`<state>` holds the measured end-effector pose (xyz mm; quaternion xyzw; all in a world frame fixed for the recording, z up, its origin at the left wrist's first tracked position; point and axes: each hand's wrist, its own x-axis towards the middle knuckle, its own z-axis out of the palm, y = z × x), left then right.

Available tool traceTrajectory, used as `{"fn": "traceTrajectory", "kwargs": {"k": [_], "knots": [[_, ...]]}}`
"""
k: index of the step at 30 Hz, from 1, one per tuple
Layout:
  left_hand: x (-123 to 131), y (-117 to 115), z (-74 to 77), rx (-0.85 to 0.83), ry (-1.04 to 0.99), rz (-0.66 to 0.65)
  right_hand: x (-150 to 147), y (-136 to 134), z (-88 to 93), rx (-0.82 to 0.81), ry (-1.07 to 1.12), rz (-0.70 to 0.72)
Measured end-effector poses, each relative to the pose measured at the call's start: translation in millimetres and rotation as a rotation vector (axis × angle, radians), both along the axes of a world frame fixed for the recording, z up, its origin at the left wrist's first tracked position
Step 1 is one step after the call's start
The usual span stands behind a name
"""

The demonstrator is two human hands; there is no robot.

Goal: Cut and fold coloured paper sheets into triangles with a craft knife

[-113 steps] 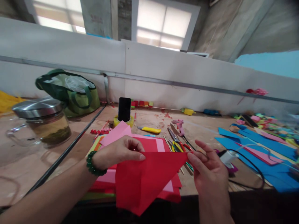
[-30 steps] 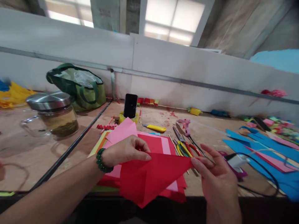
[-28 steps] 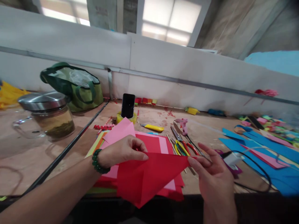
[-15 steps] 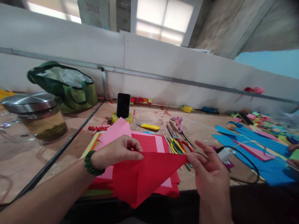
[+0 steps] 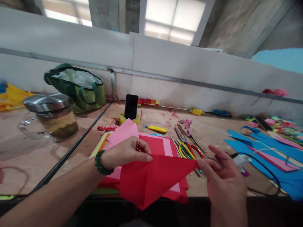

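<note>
A sheet of red paper (image 5: 151,179) hangs between my two hands, its upper edge drawn straight and a crease running down it. My left hand (image 5: 129,153), with a green bead bracelet at the wrist, pinches the top edge near the middle. At the sheet's right corner, my right hand (image 5: 222,173) pinches the tip between thumb and forefinger, its other fingers loosely bent. Beneath lies a stack of coloured paper, with a pink sheet (image 5: 126,132) on top at the back and a red one (image 5: 153,143) beside it.
Scissors (image 5: 181,135), yellow-handled pliers (image 5: 183,151), a yellow utility knife (image 5: 156,128) and a pink glue gun (image 5: 187,126) lie behind. A phone (image 5: 131,106) leans upright on a tape roll. Left stand a glass tea mug (image 5: 56,123) and green bag (image 5: 92,94); right lies blue paper (image 5: 260,170).
The view has turned slightly left, so everything sits farther right in the picture. Both hands keep their pinch on the red paper, which has hardly changed shape.
</note>
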<state>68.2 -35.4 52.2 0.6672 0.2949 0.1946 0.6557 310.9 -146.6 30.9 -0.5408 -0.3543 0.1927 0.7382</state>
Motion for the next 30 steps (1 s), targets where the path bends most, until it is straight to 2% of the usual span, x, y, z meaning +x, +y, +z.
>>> {"fn": "traceTrajectory", "kwargs": {"k": [11, 15, 18, 20, 24, 27, 30], "knots": [[-2, 2, -0.9, 0.049, 0.018, -0.031, 1, 3, -1.3, -0.004, 0.005, 0.016], [-7, 10, 5.9, 0.113, 0.087, -0.047, 3, 13, -2.8, -0.069, 0.004, 0.114], [-8, 26, 7.2, 0.162, 0.154, -0.108, 3, 28, -7.8, -0.116, -0.011, 0.198], [-7, 39, 1.5, 0.177, 0.211, -0.124, 3, 40, -15.0, -0.172, -0.083, 0.231], [-2, 59, -19.5, 0.197, 0.307, -0.091, 2, 58, -34.7, -0.315, -0.215, 0.284], [-1, 64, -31.5, 0.21, 0.344, -0.094, 1, 62, -46.2, -0.382, -0.279, 0.307], [-3, 65, -35.8, 0.225, 0.371, -0.11, -1, 62, -52.2, -0.418, -0.329, 0.331]]}}
